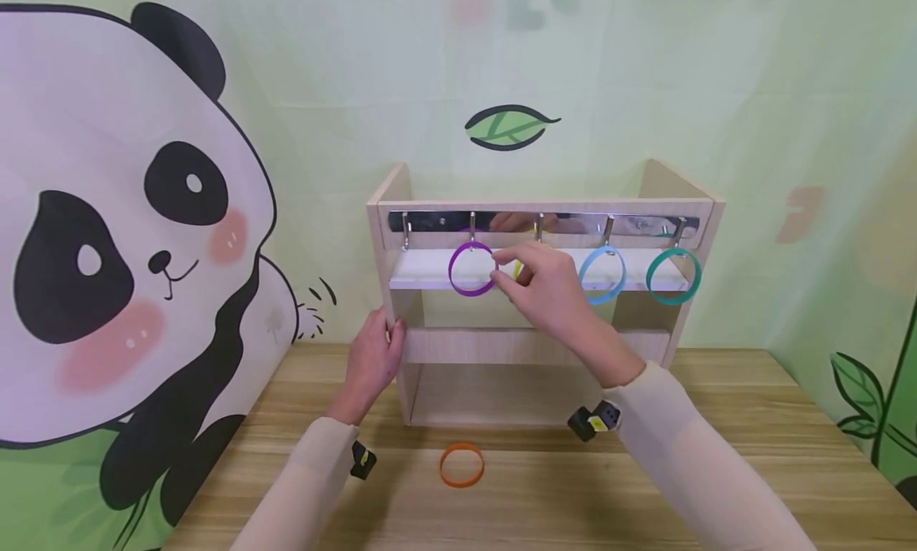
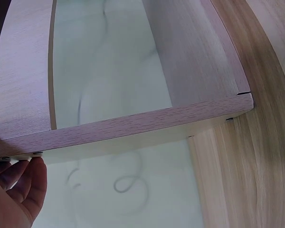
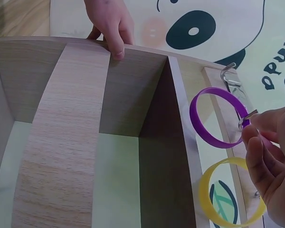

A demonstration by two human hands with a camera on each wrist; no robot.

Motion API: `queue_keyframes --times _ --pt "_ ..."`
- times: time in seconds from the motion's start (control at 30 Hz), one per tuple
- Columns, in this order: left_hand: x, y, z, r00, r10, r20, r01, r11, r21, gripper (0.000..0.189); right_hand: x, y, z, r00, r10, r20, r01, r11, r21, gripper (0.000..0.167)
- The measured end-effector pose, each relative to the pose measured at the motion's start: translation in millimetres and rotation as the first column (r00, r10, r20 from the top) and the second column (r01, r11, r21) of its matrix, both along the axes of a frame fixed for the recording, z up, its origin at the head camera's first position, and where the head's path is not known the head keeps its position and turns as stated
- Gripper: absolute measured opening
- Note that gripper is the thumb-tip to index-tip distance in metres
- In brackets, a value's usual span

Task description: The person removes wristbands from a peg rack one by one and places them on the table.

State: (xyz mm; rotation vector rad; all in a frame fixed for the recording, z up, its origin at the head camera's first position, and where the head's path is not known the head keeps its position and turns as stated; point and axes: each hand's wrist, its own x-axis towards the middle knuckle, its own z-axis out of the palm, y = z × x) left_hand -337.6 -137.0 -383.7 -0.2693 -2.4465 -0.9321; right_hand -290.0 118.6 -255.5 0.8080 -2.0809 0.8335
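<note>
R. hand [image 1: 548,284]: thumb & fingertips pinching purple ring [image 1: 473,293] by its R. side, at 2nd hook from L. on metal strip [image 1: 438,223], upper front of shelf unit [image 1: 501,346]. Hook end overlaps ring's band in R. wrist view; whether hook bears ring's wt., I can't tell.

L. hand [image 1: 374,348]: gripping unit's L. side panel approx. mid-ht., thumb at front edge, fingers on outer face.

Yellow ring [image 3: 205,194]: middle hook. Lt. blue ring [image 1: 605,300]: 4th hook. Green ring [image 1: 672,301]: 5th, nearest strip's R. end.

Orange ring [image 1: 462,484]: flat on desk [image 1: 544,503], just off unit's bottom front edge, L. of its centre.

Edges/room: unit stands toward desk's back edge; I see desk top extending past both its sides & out front. Narrow gap btwn lt. blue & green; R. fingertips fill space btwn purple & yellow.

Hidden/cut: from head cam I get only slivers of yellow behind R. hand; desk's near edge runs out of frame. L. wrist cam crops L. hand at lower corner; R. wrist cam crops R. hand at side.
</note>
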Motion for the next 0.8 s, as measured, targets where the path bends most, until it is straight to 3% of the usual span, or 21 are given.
queue_keyframes --times 0.37,0.8 --pt "-3.2 -0.7 -0.6 1.000 -0.001 -0.011 0.001 1.000 0.001 0.033 -3.9 -9.4 11.4 0.985 -0.107 0.134 0.098 0.992 0.074 0.024" --pt "-0.8 0.5 -1.4 1.000 0.005 0.005 -0.005 1.000 0.004 0.033 -10.5 -15.3 12.7 0.992 -0.113 0.060 0.107 0.990 0.095 0.027"
